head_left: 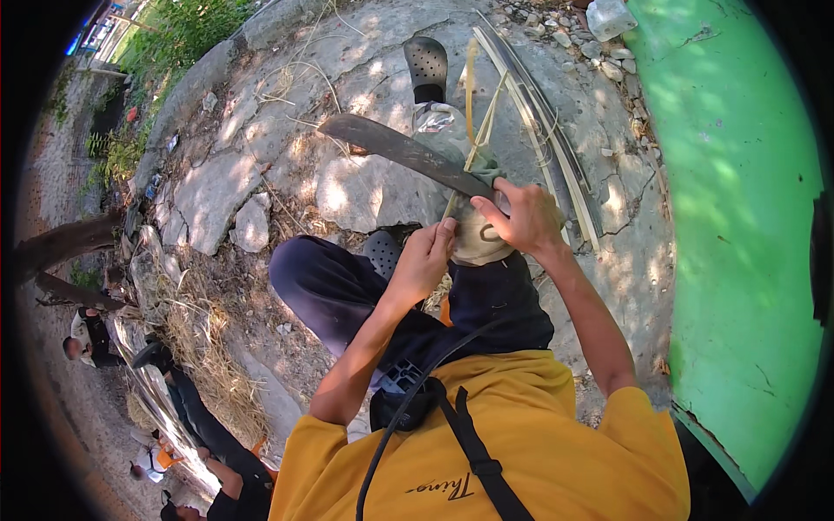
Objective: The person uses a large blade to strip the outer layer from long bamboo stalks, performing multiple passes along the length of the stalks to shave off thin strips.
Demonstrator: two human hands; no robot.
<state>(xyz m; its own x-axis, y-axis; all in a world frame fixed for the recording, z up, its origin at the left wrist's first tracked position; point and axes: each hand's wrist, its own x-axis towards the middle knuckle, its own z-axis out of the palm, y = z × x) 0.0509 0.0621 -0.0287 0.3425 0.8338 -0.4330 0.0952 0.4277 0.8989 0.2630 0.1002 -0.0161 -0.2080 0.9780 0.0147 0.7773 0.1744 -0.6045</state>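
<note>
My right hand (524, 219) is closed around the handle end of a machete (395, 149), whose long dark blade points to the upper left. Pinched in the fingers of my left hand (426, 260) is the near end of a thin pale strip (488, 120), which looks like split bamboo. The strip runs up and away, crossing the blade close to my right hand. Beneath both hands a beige-green cloth (480, 243) lies over my right leg. The machete's handle is mostly hidden by my fingers.
Long split strips (543, 130) lie on the cracked concrete (373, 187) to the right. A green wall (725, 234) rises beyond them. Thin curled shavings (291, 82) are scattered at the far left. Other people sit at the lower left, near dry straw (213, 365).
</note>
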